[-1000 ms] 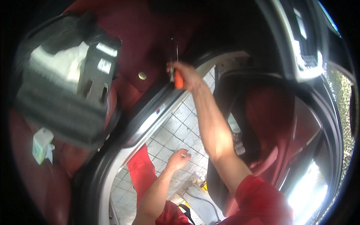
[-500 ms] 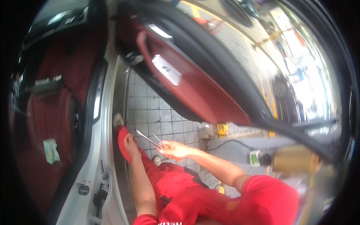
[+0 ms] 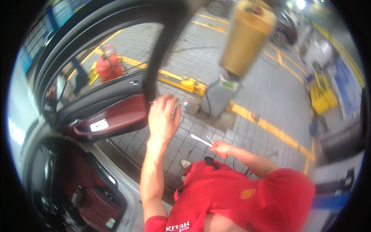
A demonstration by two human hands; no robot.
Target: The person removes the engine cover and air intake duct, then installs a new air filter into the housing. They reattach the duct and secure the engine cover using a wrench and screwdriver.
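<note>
My left hand (image 3: 164, 118) is raised at the rear edge of the opened car door (image 3: 116, 112), fingers stretched and thumb apart. It touches or nearly touches the dark window frame (image 3: 152, 77); I cannot tell which. My right hand (image 3: 221, 149) is closed around a slim, silver, rod-like metal tool (image 3: 201, 140), which points left over the tiled floor. A second, thinner metal piece sticks out of the same grip. Their handles are hidden in my fingers, so their exact kind does not show. The door has a red and black inner panel.
A yellow post (image 3: 247, 38) on a grey base stands beyond my hands. Yellow lines (image 3: 270, 129) mark the tiled floor. A red tank (image 3: 109, 66) stands beyond the door, and a yellow container (image 3: 322, 94) at the right. The car's red seat (image 3: 94, 205) is at lower left.
My view has swung to the right, away from the car interior. My left hand has risen from beside my leg to the door's edge. The right hand still holds the metal tools.
</note>
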